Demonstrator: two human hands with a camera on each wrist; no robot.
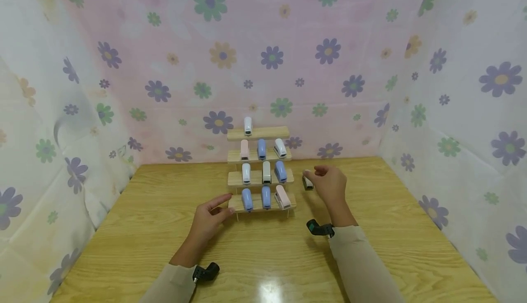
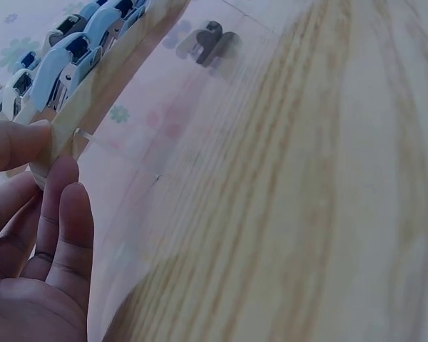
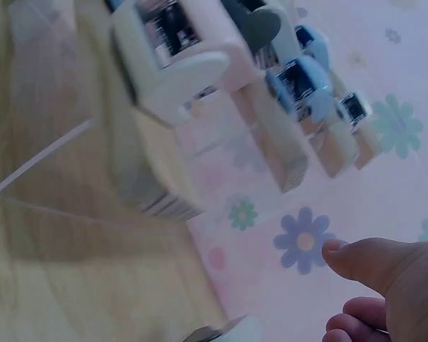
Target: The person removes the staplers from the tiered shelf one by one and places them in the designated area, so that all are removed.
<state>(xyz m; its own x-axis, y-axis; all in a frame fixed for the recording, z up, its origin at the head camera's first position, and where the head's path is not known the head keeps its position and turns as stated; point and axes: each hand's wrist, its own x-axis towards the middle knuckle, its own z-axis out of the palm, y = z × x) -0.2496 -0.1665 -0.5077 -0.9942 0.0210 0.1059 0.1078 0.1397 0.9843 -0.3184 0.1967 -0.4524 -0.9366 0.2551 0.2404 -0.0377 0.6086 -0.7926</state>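
Note:
A tiered wooden display rack [image 1: 261, 178] holds small staplers on four steps. My left hand [image 1: 207, 220] pinches the left end of its lowest shelf [image 2: 64, 117], with the thumb on one face and fingers on the other. My right hand [image 1: 331, 186] is to the right of the rack, over a pale stapler [image 1: 307, 183] with a dark base. In the head view its thumb overlaps that stapler. The right wrist view shows the thumb [image 3: 357, 260] extended apart from the stapler [image 3: 232, 332], which is mostly cut off at the bottom edge.
The lowest step carries two blue staplers [image 1: 266, 197] and a pink stapler [image 1: 282, 197]. White, blue and pink staplers fill the middle steps, and one white stapler [image 1: 248, 125] is on top. A wood-grain table [image 1: 164, 202] lies below; a flowered cloth [image 1: 255, 65] surrounds it.

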